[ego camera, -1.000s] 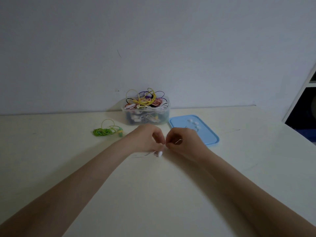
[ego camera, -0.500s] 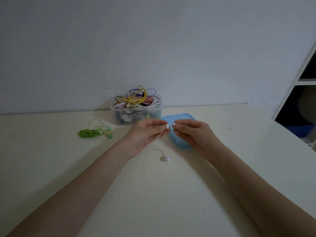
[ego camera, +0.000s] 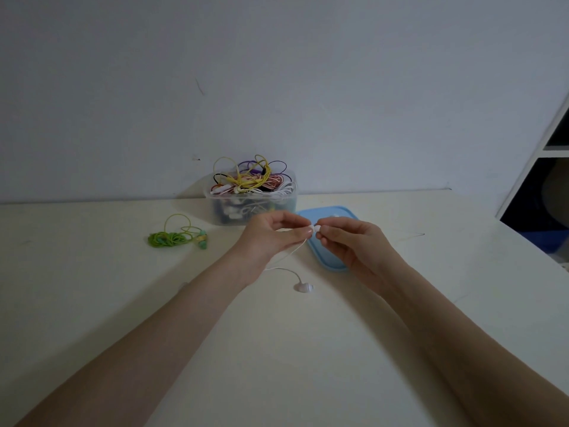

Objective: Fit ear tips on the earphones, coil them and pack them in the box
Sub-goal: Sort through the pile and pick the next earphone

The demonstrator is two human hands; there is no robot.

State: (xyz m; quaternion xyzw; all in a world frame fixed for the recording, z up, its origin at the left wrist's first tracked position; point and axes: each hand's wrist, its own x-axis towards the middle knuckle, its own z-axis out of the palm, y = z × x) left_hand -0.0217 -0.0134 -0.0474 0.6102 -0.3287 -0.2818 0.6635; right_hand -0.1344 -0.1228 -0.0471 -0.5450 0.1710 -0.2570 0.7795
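The left hand (ego camera: pixel 274 234) is pinching a small white earbud (ego camera: pixel 311 228) against the soft white silicone ear tip (ego camera: pixel 317 227) pinched by the right hand (ego camera: pixel 348 241), its light, limp white cable (ego camera: pixel 284 268) trailing below the grip, best held at the rigid bud.

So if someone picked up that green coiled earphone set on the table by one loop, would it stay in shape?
Probably not. The green earphones are thin cable, loosely coiled, with one loop already sprung free, so they would likely sag and unwind. They look light. The buds at the end would probably dangle.
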